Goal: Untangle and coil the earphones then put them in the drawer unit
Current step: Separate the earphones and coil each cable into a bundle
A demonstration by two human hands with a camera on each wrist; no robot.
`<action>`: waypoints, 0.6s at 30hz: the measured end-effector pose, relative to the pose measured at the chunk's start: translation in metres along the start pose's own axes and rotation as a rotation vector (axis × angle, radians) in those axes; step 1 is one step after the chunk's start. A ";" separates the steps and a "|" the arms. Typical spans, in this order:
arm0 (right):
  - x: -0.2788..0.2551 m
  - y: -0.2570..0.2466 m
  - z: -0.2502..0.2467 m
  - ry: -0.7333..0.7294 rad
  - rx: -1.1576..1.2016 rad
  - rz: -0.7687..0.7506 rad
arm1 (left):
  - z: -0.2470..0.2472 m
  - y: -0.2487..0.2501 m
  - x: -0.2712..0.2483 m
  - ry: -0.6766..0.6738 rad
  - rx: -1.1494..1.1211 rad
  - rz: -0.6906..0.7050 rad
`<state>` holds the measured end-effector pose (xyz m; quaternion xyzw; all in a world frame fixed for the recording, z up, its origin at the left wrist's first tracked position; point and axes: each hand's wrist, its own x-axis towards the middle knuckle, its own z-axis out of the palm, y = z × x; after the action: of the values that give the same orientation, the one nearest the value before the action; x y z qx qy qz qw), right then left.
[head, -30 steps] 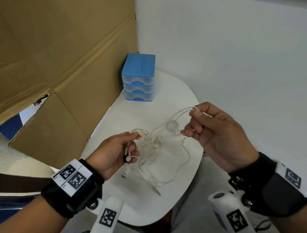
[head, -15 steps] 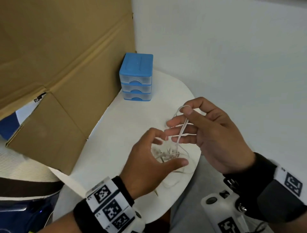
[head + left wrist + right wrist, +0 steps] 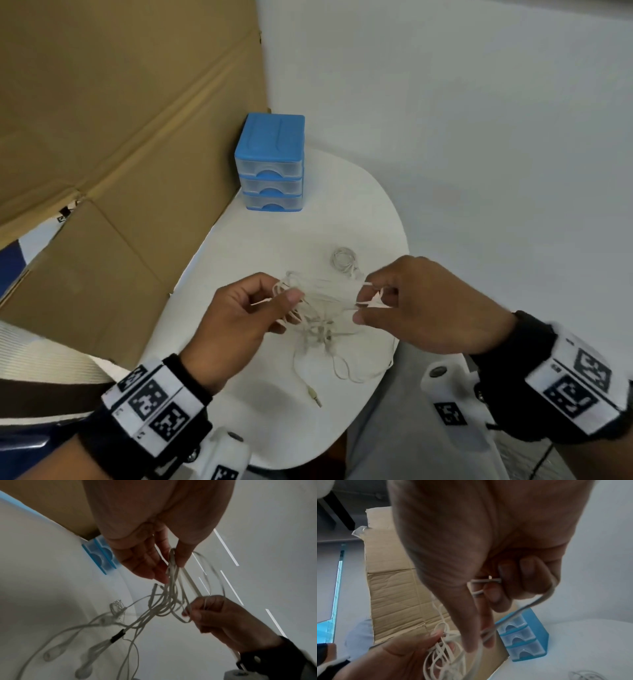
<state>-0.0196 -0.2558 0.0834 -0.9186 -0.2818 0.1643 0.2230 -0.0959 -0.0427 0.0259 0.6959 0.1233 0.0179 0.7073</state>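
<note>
The white earphones (image 3: 322,308) are a tangled bunch of thin cable held above the white table (image 3: 260,425) between both hands. My left hand (image 3: 284,291) pinches several strands with thumb and fingers, also seen in the left wrist view (image 3: 173,561). My right hand (image 3: 366,298) pinches strands on the other side, its fingers curled round a loop (image 3: 488,586). Loose loops hang to the table, ending in the jack plug (image 3: 314,395). The earbuds (image 3: 51,654) dangle low. The blue drawer unit (image 3: 270,161) stands at the table's far end, its three drawers closed.
A small wound loop of cable (image 3: 344,258) lies just beyond the hands. A large cardboard sheet (image 3: 120,137) leans along the table's left side. A white wall (image 3: 479,137) stands behind and to the right. The table edge (image 3: 394,356) curves under my right hand.
The hands have drawn apart sideways, stretching strands of the tangle between them. The left hand moved out from under the right and now pinches the cable at its own side.
</note>
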 end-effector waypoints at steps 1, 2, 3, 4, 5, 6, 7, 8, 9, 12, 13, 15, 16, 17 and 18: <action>0.000 0.000 0.001 -0.005 -0.055 -0.002 | -0.003 -0.001 0.002 0.012 -0.005 -0.011; 0.000 0.000 0.002 -0.008 -0.076 -0.007 | -0.004 -0.002 0.003 0.023 -0.001 -0.022; -0.001 -0.001 0.000 -0.017 -0.070 -0.013 | -0.005 -0.002 0.004 0.034 0.009 -0.034; -0.002 -0.001 -0.003 -0.042 -0.051 -0.015 | -0.005 -0.002 0.005 0.053 0.018 -0.047; -0.003 -0.002 -0.007 -0.074 -0.027 -0.015 | -0.007 -0.002 0.006 0.082 0.019 -0.063; -0.004 -0.002 -0.011 -0.097 -0.005 -0.015 | -0.010 -0.002 0.008 0.121 0.008 -0.082; -0.005 -0.002 -0.015 -0.102 0.026 -0.016 | -0.014 -0.002 0.011 0.167 -0.013 -0.103; -0.004 0.000 -0.018 -0.083 0.077 -0.017 | -0.018 -0.002 0.014 0.207 -0.041 -0.121; -0.004 0.000 -0.019 -0.043 0.148 -0.020 | -0.022 -0.002 0.017 0.231 -0.068 -0.132; -0.001 -0.001 -0.016 0.144 0.375 -0.065 | -0.024 -0.003 0.020 0.214 -0.070 -0.110; 0.000 -0.003 -0.014 0.202 0.431 -0.086 | -0.022 -0.005 0.018 0.188 -0.046 -0.090; 0.002 -0.003 -0.011 0.271 0.528 -0.110 | -0.015 -0.007 0.013 0.134 0.011 -0.036; 0.003 -0.002 -0.010 0.282 0.564 -0.114 | -0.013 -0.006 0.010 0.112 0.027 -0.002; 0.004 -0.002 -0.010 0.282 0.589 -0.116 | -0.011 -0.004 0.009 0.099 0.032 0.033; 0.004 -0.002 -0.010 0.271 0.599 -0.121 | -0.010 -0.001 0.007 0.092 0.039 0.068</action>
<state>-0.0130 -0.2557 0.0920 -0.8075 -0.2426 0.1027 0.5278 -0.0910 -0.0316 0.0241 0.7116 0.1321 0.0714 0.6863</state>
